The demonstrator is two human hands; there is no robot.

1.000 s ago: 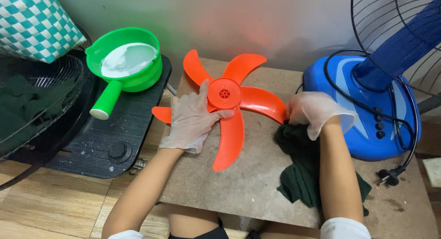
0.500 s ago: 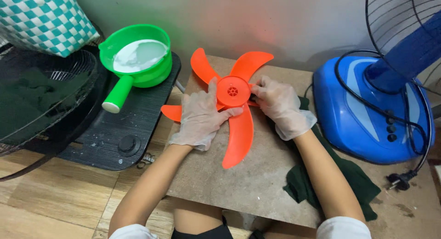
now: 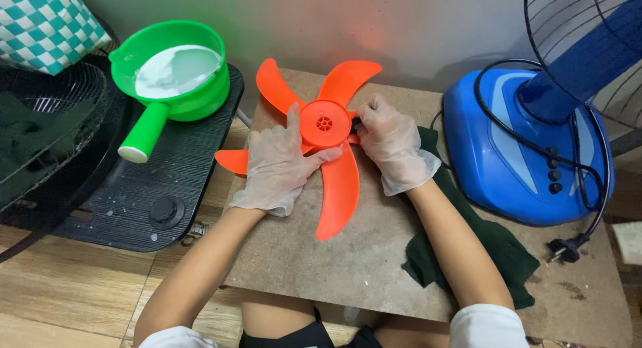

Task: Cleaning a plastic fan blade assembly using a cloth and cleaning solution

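Near the far edge of the brown board [image 3: 374, 254]: orange fan blade [image 3: 326, 137] lying flat, left hand [image 3: 277, 164] spread open on it, right hand [image 3: 391, 144] gripping its right-side blade, dark green cloth [image 3: 495, 244] beneath that forearm.

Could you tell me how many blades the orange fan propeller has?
5. On the orange fan propeller: one upper left, one upper right, one pointing down, one lower left, mostly under the left hand, and one largely hidden under the right hand.

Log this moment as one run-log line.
left hand: flat on orange fan blade | right hand: gripping blade hub side | blade: lying on brown board | nearby: green cloth, blue fan base, green scoop
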